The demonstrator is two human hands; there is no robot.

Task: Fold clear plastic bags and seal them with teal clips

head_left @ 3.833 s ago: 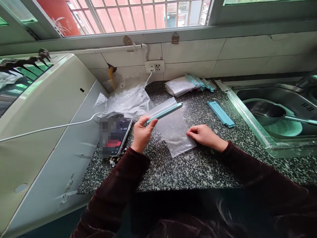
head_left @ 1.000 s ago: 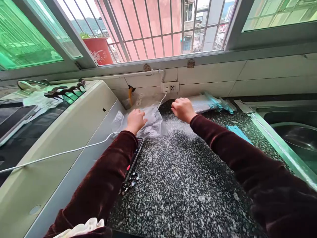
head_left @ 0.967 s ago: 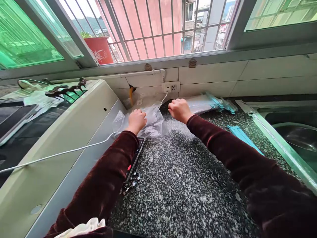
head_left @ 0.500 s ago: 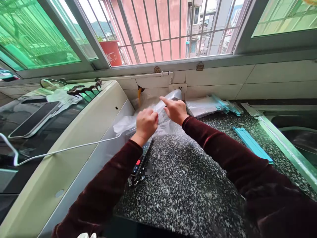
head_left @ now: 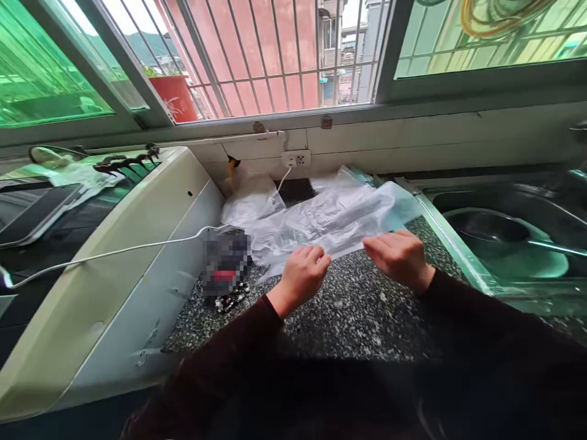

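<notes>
White, see-through plastic film (head_left: 316,220) spreads in creases across the middle of the frame, over the speckled black counter (head_left: 367,324). Both hands are at its near edge. The left hand (head_left: 300,278), just below centre, has its fingers curled together, its grip clamped on the film; the fingertips are turned under and hidden. The right hand (head_left: 398,260), right of centre, has its grip clamped on the same edge, the thumb out of sight behind the fingers. Dark sleeves (head_left: 486,324) merge into the shadow at the bottom of the frame, where their outlines are hard to make out.

Under the film's right end, a pale blue-green patch shows through, its shape blurred. Behind the film, a stack of clear bags (head_left: 343,176) is mostly covered. More crumpled plastic (head_left: 252,195) lies left of centre at the back.

At centre left, a mosaic blocks the phone (head_left: 227,260), leaving 1 red patch and whatever is written there unreadable; small beads (head_left: 233,298) lie just below it. A white cable (head_left: 137,249) is cut off at the left edge. In the upper left, the red flowerpot (head_left: 174,98) bears a pale leaf-like motif. At right, a dark pan (head_left: 490,226) sits in the sink (head_left: 477,278), its handle running out of frame.
</notes>
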